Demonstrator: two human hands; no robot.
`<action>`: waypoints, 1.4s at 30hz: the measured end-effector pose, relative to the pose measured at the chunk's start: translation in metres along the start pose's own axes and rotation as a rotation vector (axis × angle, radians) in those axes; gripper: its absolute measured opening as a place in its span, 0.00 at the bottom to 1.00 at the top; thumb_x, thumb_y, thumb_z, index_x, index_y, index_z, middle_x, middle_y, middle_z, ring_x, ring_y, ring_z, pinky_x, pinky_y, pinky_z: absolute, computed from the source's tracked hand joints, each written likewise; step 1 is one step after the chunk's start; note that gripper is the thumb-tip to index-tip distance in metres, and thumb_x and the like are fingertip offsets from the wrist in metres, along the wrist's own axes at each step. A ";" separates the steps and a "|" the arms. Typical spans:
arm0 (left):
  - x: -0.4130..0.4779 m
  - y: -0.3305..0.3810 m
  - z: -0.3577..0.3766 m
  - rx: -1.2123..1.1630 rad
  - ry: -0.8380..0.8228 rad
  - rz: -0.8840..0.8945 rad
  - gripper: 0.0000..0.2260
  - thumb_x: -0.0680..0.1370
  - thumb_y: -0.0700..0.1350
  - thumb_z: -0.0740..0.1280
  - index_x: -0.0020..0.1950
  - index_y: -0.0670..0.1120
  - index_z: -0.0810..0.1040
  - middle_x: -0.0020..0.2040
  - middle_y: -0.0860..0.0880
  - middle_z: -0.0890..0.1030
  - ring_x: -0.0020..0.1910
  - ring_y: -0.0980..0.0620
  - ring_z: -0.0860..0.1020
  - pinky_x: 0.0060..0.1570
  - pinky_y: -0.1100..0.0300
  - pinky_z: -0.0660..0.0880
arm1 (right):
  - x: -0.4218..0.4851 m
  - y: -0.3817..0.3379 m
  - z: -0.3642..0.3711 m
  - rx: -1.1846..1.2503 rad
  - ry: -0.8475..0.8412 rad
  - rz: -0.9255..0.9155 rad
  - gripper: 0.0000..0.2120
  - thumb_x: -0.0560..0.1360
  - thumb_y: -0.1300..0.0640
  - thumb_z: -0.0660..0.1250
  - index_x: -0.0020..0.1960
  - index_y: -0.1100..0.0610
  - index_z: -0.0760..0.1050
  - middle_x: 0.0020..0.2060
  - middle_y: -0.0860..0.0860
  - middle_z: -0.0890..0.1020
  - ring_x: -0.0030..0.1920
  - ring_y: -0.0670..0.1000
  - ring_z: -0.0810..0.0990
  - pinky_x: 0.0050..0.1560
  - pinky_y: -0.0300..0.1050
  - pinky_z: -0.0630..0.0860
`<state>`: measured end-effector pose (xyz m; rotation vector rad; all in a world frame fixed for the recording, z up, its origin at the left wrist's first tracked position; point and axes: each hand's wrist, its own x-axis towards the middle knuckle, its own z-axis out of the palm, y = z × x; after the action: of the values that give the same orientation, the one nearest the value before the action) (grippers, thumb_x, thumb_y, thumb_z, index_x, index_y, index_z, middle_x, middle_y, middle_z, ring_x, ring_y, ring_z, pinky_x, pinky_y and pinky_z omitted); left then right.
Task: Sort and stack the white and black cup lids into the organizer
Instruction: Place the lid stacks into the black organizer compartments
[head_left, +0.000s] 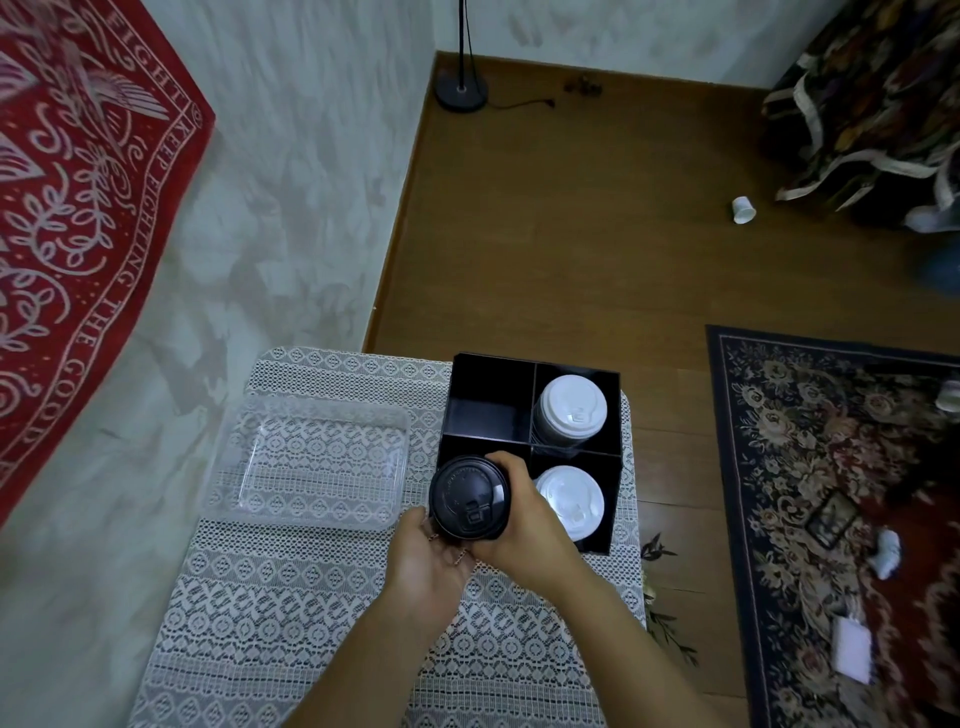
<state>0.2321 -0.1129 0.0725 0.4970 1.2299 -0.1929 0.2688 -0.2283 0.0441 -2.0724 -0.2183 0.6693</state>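
Black lids (470, 496): stack held at the organizer's (488, 384) lower-left compartment.
Hands: my left hand (431, 556) cups beneath; my right hand (519, 514) grips the side.
Next: I should lower it in squarely.

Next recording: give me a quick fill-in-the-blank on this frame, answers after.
1. The lid stack held by the left hand and right hand is ____ in colour.
2. The organizer has ____ compartments.
3. Its two right compartments hold the far stack and near stack, each topped by a ____ lid.
4. The clear tray lies to the organizer's ____.
Answers: black; four; white; left.
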 end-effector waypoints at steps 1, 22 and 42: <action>0.001 0.000 -0.001 0.002 -0.002 0.000 0.13 0.82 0.45 0.55 0.53 0.38 0.74 0.47 0.39 0.78 0.44 0.46 0.77 0.42 0.54 0.74 | 0.000 0.000 0.000 0.000 -0.002 -0.001 0.39 0.62 0.51 0.77 0.58 0.27 0.54 0.58 0.42 0.76 0.57 0.42 0.76 0.57 0.39 0.74; -0.042 -0.010 0.007 0.162 -0.045 0.134 0.11 0.81 0.44 0.57 0.54 0.40 0.77 0.50 0.40 0.81 0.49 0.46 0.78 0.52 0.50 0.75 | -0.040 -0.024 -0.023 0.098 0.082 -0.022 0.39 0.64 0.54 0.80 0.63 0.36 0.60 0.55 0.26 0.72 0.57 0.33 0.75 0.54 0.29 0.73; -0.062 0.009 0.023 0.227 -0.153 0.275 0.13 0.81 0.42 0.57 0.60 0.38 0.74 0.48 0.44 0.84 0.54 0.43 0.81 0.56 0.45 0.77 | -0.027 -0.065 -0.057 0.079 0.076 -0.076 0.38 0.63 0.54 0.79 0.62 0.35 0.60 0.55 0.30 0.74 0.56 0.35 0.76 0.52 0.30 0.73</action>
<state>0.2353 -0.1231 0.1383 0.8276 0.9837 -0.1344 0.2833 -0.2435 0.1318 -1.9992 -0.2223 0.5445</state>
